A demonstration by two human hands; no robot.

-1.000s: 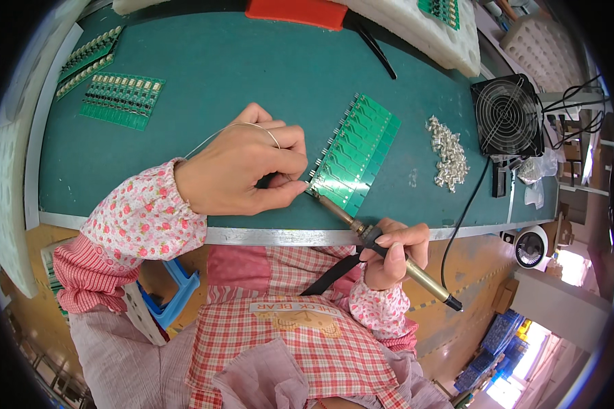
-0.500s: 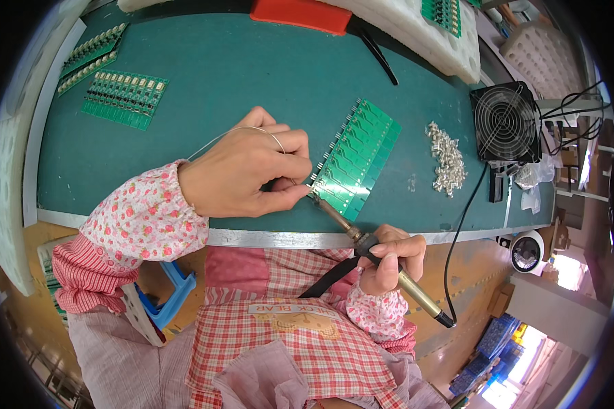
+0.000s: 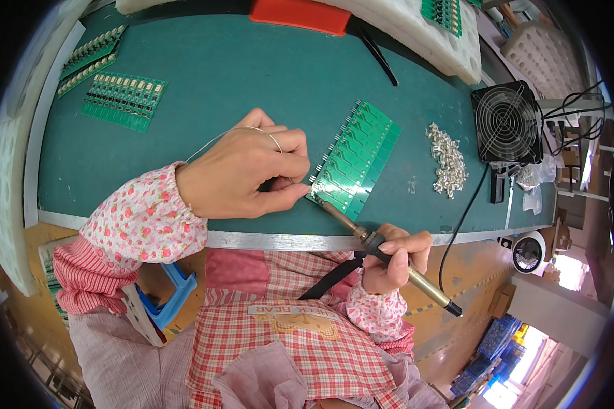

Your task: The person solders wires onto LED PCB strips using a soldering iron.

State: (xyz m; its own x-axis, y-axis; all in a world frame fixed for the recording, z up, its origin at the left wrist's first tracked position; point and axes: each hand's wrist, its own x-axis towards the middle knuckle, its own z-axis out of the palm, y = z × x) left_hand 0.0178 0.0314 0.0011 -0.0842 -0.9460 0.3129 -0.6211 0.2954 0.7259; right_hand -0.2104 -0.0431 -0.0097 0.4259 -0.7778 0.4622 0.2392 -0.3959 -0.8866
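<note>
A green circuit board (image 3: 359,158) lies tilted on the bench, a row of metal pins along its left edge. Thin solder wire (image 3: 210,142) loops over my left hand (image 3: 249,170), whose thumb and forefinger are pinched together on it beside the board's lower left corner. My right hand (image 3: 399,255) grips a soldering iron (image 3: 340,217) by its dark collar, below the front edge of the bench. The iron's tip points up and left at that same corner, close to the left fingertips; whether it touches the board I cannot tell.
Small metal parts (image 3: 447,162) are heaped right of the board, near a black fan (image 3: 505,123). More populated boards (image 3: 124,101) lie at the left. Black tweezers (image 3: 376,58), a red container (image 3: 300,15) and white foam (image 3: 416,37) are at the back. The iron's cord (image 3: 465,221) hangs at the right.
My right hand and the iron have shifted slightly right and down, drawing the tip a little away from the left fingertips. My left hand has edged slightly left, still pinching the wire.
</note>
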